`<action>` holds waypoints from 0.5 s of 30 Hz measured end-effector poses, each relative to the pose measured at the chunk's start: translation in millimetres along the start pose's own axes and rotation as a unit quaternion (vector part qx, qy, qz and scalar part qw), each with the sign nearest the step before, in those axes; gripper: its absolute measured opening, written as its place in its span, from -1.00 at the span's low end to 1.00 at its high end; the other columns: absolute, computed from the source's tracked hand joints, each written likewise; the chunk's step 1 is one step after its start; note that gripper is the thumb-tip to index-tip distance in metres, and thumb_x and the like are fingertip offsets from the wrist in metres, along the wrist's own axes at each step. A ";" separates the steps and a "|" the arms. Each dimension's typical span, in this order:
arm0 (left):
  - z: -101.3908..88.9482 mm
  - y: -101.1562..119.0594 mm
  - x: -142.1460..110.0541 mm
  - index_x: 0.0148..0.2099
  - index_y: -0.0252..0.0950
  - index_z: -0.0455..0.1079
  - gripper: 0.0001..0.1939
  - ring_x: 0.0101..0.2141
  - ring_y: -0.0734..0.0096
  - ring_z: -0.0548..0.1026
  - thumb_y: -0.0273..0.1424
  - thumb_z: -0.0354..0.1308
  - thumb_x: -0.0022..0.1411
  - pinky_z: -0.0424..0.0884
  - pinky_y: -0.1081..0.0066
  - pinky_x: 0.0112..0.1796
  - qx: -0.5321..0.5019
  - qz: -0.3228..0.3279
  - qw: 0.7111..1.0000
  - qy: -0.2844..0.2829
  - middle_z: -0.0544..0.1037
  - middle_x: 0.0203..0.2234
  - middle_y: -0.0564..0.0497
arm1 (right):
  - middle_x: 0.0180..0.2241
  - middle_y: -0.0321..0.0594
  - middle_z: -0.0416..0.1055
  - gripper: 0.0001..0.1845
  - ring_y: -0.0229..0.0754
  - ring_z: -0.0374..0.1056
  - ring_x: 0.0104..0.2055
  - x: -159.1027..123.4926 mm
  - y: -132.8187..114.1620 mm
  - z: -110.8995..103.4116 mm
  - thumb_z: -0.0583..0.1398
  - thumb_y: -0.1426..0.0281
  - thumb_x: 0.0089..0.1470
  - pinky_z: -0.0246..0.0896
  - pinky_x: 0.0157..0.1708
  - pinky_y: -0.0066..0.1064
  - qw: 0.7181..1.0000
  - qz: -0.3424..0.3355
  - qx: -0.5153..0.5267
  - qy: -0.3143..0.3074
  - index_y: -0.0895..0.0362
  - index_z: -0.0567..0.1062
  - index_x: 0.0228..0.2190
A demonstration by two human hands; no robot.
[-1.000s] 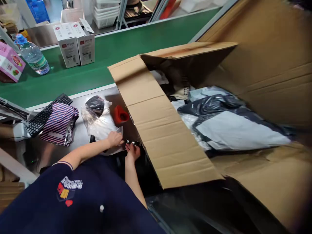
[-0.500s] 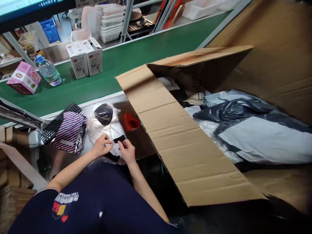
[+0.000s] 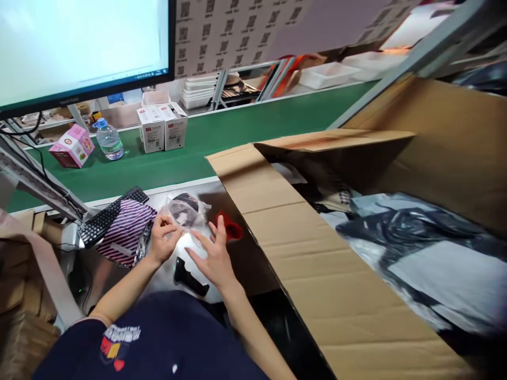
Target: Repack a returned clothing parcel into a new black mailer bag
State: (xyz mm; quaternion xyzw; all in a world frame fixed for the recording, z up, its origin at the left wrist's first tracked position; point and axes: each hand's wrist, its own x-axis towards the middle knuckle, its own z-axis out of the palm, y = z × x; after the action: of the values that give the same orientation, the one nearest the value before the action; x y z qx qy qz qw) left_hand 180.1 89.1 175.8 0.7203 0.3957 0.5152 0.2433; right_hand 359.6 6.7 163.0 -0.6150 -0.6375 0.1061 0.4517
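We are standing at a steel packing bench (image 3: 119,274) beside a green conveyor (image 3: 237,132), a striped pouch (image 3: 124,235) lying at our left. Our left hand (image 3: 162,240) is pinching the edge of the clear bag (image 3: 186,214); our right hand (image 3: 214,258) is hovering flat and open, fingers spread, over it. The slippery film could be sliding loose, nudging the black scanner (image 3: 189,274) just below off the bench edge
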 end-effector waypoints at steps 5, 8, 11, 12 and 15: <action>-27.1 8.4 20.9 -0.24 -0.21 0.59 -0.78 -0.11 0.17 0.43 -0.21 0.21 0.36 0.48 0.14 -0.06 0.086 0.059 0.992 0.078 0.40 -0.17 -0.12 | -0.08 -0.07 0.62 -0.74 -0.03 0.59 -0.11 41.2 -11.9 -14.8 0.20 0.33 0.27 0.57 -0.12 -0.20 0.996 -0.032 0.079 -0.007 0.03 0.65 -0.09; -47.3 20.8 46.9 0.07 -0.21 0.53 -0.58 0.14 -0.05 0.38 -0.10 0.31 0.28 0.33 -0.05 0.20 0.158 0.137 0.975 0.080 0.39 0.06 -0.23 | -0.14 -0.18 0.65 -0.62 -0.10 0.60 -0.16 79.2 -27.5 -31.2 0.20 0.38 0.24 0.54 -0.10 -0.27 0.991 -0.071 0.104 -0.039 -0.01 0.55 0.08; -58.8 39.0 84.6 0.25 -0.15 0.43 -0.38 0.28 -0.10 0.29 -0.02 0.34 0.24 0.05 -0.14 0.36 0.208 0.222 0.951 -0.065 0.42 0.17 -0.19 | -0.20 -0.22 0.66 -0.62 -0.13 0.60 -0.20 110.5 -44.1 -37.5 0.27 0.38 0.16 0.53 -0.14 -0.31 0.987 -0.081 0.132 -0.051 0.02 0.53 0.03; -60.3 44.3 96.9 0.24 -0.12 0.45 -0.44 0.25 -0.04 0.35 -0.05 0.32 0.27 0.05 -0.12 0.37 0.215 0.238 0.939 -0.122 0.49 0.13 -0.15 | -0.24 -0.23 0.65 -0.70 -0.14 0.59 -0.24 118.3 -48.3 -37.3 0.28 0.37 0.14 0.52 -0.17 -0.33 0.984 -0.086 0.144 -0.054 0.04 0.56 -0.06; -61.0 52.1 122.5 0.02 -0.14 0.58 -0.76 -0.07 0.22 0.57 -0.22 0.20 0.39 0.35 0.13 0.19 0.212 0.235 0.922 -0.224 0.63 -0.16 -0.04 | -0.35 -0.24 0.62 -0.87 -0.19 0.54 -0.34 132.9 -54.6 -35.4 0.30 0.31 0.14 0.48 -0.26 -0.38 0.976 -0.092 0.183 -0.069 0.09 0.62 -0.28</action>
State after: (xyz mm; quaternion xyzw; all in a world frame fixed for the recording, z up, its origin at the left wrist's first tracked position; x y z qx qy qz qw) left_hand 158.8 156.6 304.1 0.9239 0.2506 0.2864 0.0390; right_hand 368.9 96.8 280.1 -0.4521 -0.6906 0.2211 0.5193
